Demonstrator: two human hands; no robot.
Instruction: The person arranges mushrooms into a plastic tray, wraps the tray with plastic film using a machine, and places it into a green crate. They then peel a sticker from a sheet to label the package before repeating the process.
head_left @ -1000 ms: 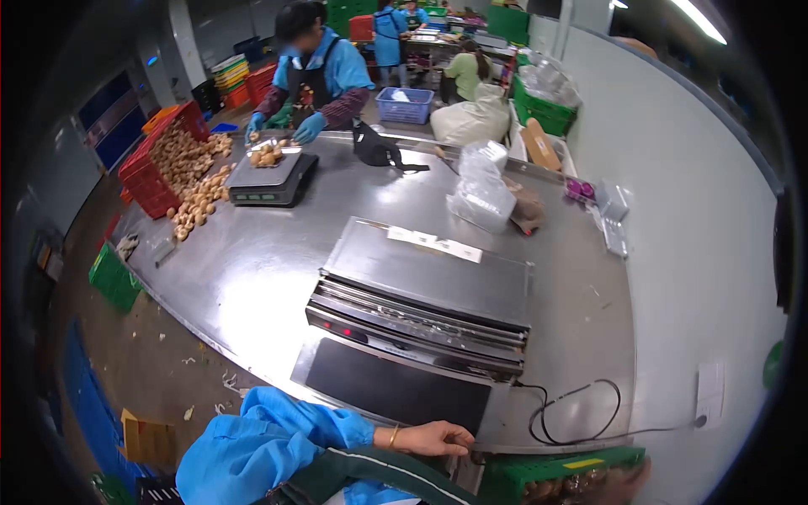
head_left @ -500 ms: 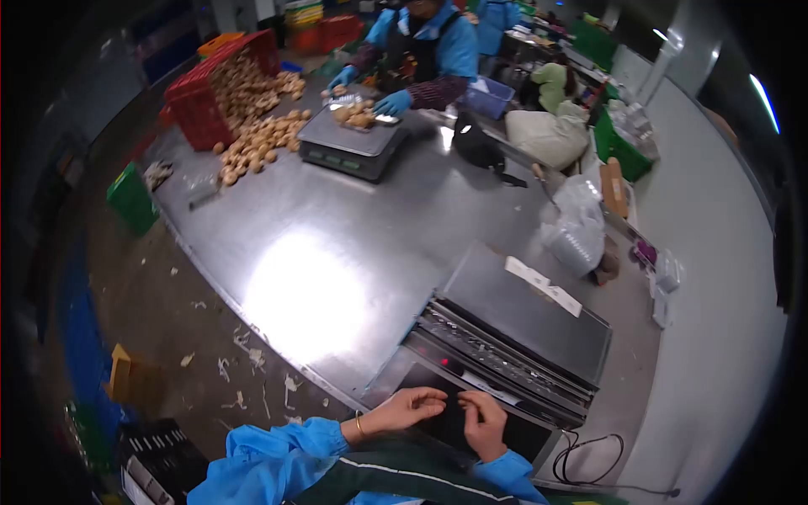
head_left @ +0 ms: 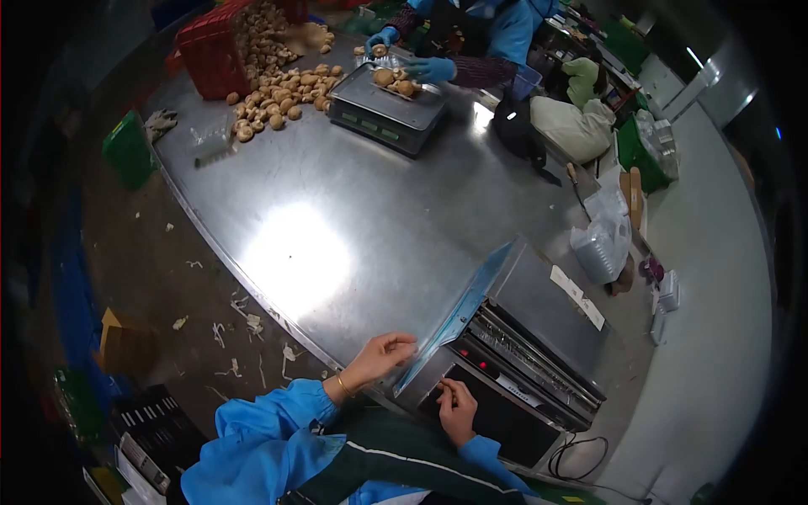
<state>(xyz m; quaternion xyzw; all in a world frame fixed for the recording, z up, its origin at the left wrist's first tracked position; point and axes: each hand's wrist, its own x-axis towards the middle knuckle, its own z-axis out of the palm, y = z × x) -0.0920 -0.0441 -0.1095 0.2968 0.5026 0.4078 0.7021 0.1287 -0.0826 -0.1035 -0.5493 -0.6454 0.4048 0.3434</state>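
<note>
Plastic film, clear and bluish, stood stretched as a slanted sheet over the front of the silver steel wrapping machine on the shiny metal table. The left hand pinched its near edge between thumb and fingertips. The right hand pinched its lower corner. Across the table, a co-worker's 2 blue-gloved hands touched brown mushrooms on a grey scale.
</note>
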